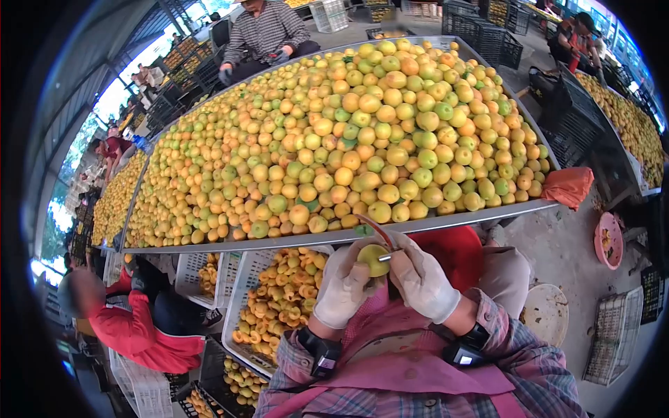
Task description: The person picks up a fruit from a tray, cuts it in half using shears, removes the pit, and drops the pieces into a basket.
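Observation:
A yellow-green apricot (371,261) is gripped in the fingers of my left hand (340,289), just in front of the table edge. My right hand (427,283) is closed around a small cutting tool (377,228) with a curved reddish strip and a short metal end, which meets the side of the fruit. Both hands wear whitish gloves. Beyond them a large heap of apricots (334,153) covers the metal-rimmed table (327,238). To the left of my left hand, a white crate (238,296) holds opened orange apricot halves.
Under the table edge sits a red tub (456,258). An orange-red bag (568,187) rests at the table's right corner. A person in red (150,331) works at left; another (265,35) sits across the table. Crates (613,334) and a pink basin (608,240) stand right.

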Action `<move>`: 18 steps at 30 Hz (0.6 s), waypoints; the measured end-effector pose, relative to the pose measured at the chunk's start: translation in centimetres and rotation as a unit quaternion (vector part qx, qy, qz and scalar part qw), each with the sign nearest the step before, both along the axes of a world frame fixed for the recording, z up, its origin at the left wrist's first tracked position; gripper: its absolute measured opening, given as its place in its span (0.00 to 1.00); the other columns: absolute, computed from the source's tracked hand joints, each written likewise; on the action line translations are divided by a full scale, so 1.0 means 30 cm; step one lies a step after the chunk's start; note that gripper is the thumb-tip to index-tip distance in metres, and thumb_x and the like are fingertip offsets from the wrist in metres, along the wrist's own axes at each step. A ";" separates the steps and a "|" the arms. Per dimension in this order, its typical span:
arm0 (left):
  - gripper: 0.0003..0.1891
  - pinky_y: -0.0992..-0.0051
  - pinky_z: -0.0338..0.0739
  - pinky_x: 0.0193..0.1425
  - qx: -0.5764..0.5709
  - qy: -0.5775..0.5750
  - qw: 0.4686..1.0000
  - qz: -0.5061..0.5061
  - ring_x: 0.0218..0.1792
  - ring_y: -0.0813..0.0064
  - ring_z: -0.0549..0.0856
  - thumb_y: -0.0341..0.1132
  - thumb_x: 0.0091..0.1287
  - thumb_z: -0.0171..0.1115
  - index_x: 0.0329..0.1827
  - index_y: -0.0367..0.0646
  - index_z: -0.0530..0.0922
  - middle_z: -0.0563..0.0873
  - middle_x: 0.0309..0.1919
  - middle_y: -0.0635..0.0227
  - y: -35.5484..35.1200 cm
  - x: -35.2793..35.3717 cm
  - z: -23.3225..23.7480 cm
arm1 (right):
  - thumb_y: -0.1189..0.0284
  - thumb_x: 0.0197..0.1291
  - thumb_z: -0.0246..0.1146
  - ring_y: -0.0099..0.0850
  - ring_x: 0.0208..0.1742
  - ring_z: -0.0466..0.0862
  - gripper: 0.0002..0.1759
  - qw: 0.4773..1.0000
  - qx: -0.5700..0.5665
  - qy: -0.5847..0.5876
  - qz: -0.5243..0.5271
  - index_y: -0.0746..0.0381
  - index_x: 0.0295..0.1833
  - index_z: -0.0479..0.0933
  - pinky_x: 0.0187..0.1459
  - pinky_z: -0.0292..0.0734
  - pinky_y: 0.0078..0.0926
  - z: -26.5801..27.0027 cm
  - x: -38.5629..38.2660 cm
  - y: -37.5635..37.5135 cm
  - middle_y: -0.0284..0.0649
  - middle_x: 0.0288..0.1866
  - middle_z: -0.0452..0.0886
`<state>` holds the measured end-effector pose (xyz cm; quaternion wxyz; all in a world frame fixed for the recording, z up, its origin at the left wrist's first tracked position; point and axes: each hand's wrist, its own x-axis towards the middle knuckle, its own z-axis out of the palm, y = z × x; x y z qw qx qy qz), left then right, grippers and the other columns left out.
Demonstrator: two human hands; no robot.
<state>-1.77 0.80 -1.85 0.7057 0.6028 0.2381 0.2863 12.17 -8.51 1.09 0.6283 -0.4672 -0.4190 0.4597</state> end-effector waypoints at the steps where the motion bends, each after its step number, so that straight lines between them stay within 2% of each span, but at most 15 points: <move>1: 0.42 0.84 0.68 0.29 0.008 0.013 1.000 -0.001 0.27 0.84 0.77 0.70 0.65 0.55 0.60 0.34 0.73 0.80 0.32 0.71 0.002 -0.005 0.004 | 0.65 0.76 0.49 0.30 0.57 0.77 0.24 1.000 -0.013 -0.023 -0.007 0.71 0.68 0.65 0.61 0.69 0.25 -0.012 -0.001 0.003 0.45 0.55 0.78; 2: 0.42 0.84 0.68 0.29 0.014 0.016 1.000 0.010 0.27 0.84 0.77 0.70 0.65 0.55 0.60 0.34 0.73 0.80 0.32 0.71 0.002 -0.009 0.002 | 0.65 0.75 0.50 0.37 0.56 0.81 0.24 0.996 0.004 -0.091 -0.025 0.71 0.67 0.66 0.59 0.72 0.28 -0.034 0.004 0.007 0.51 0.54 0.80; 4: 0.42 0.83 0.70 0.28 0.057 0.019 0.998 0.017 0.26 0.83 0.78 0.71 0.65 0.53 0.58 0.34 0.75 0.81 0.31 0.70 0.005 -0.011 0.001 | 0.67 0.74 0.51 0.49 0.53 0.83 0.23 0.986 -0.032 -0.156 -0.051 0.70 0.67 0.66 0.54 0.76 0.35 -0.055 -0.002 0.006 0.57 0.51 0.81; 5: 0.42 0.81 0.72 0.29 0.024 0.014 0.998 0.050 0.25 0.82 0.79 0.70 0.66 0.52 0.56 0.33 0.77 0.81 0.27 0.70 -0.014 -0.004 0.031 | 0.68 0.73 0.51 0.52 0.51 0.84 0.22 0.973 -0.007 -0.224 -0.065 0.68 0.67 0.66 0.52 0.78 0.38 -0.068 0.005 0.014 0.58 0.49 0.82; 6: 0.39 0.80 0.72 0.29 0.065 0.019 0.996 0.056 0.25 0.82 0.79 0.69 0.65 0.54 0.55 0.35 0.78 0.81 0.27 0.72 0.005 -0.008 -0.005 | 0.69 0.72 0.51 0.55 0.49 0.84 0.21 0.954 0.024 -0.288 -0.078 0.67 0.67 0.67 0.49 0.79 0.41 -0.080 0.009 0.030 0.59 0.46 0.82; 8: 0.33 0.80 0.72 0.33 0.060 0.061 0.996 -0.008 0.30 0.83 0.77 0.63 0.68 0.57 0.61 0.41 0.74 0.80 0.35 0.74 0.035 -0.048 -0.004 | 0.71 0.71 0.51 0.56 0.44 0.84 0.20 0.941 -0.014 -0.330 -0.074 0.66 0.66 0.68 0.44 0.79 0.44 -0.027 0.001 0.026 0.57 0.42 0.83; 10: 0.38 0.78 0.72 0.30 0.041 0.025 0.999 0.008 0.27 0.81 0.78 0.67 0.66 0.54 0.55 0.34 0.76 0.81 0.31 0.69 0.015 -0.030 0.081 | 0.71 0.71 0.51 0.55 0.41 0.85 0.20 0.926 0.052 -0.358 -0.109 0.65 0.65 0.68 0.40 0.80 0.43 -0.041 -0.015 0.038 0.56 0.40 0.83; 11: 0.36 0.76 0.73 0.30 0.054 0.022 0.998 0.019 0.26 0.78 0.78 0.65 0.66 0.55 0.52 0.33 0.77 0.81 0.28 0.66 0.005 -0.029 0.136 | 0.70 0.72 0.51 0.55 0.38 0.84 0.20 0.919 0.048 -0.376 -0.109 0.65 0.65 0.68 0.37 0.79 0.42 -0.034 -0.017 0.036 0.55 0.38 0.83; 14: 0.35 0.72 0.74 0.32 0.139 0.030 0.989 0.037 0.28 0.70 0.81 0.64 0.70 0.48 0.53 0.34 0.76 0.82 0.29 0.62 0.002 -0.036 0.117 | 0.70 0.71 0.52 0.54 0.34 0.84 0.21 0.905 0.040 -0.411 -0.106 0.66 0.66 0.67 0.34 0.79 0.41 -0.021 -0.017 0.028 0.53 0.35 0.83; 18: 0.35 0.71 0.76 0.36 0.215 0.061 0.973 0.063 0.32 0.68 0.83 0.64 0.71 0.46 0.54 0.35 0.76 0.83 0.31 0.61 -0.003 -0.043 0.097 | 0.72 0.70 0.53 0.54 0.35 0.84 0.21 0.909 0.065 -0.400 -0.102 0.66 0.66 0.67 0.34 0.79 0.40 -0.023 -0.014 0.026 0.53 0.35 0.83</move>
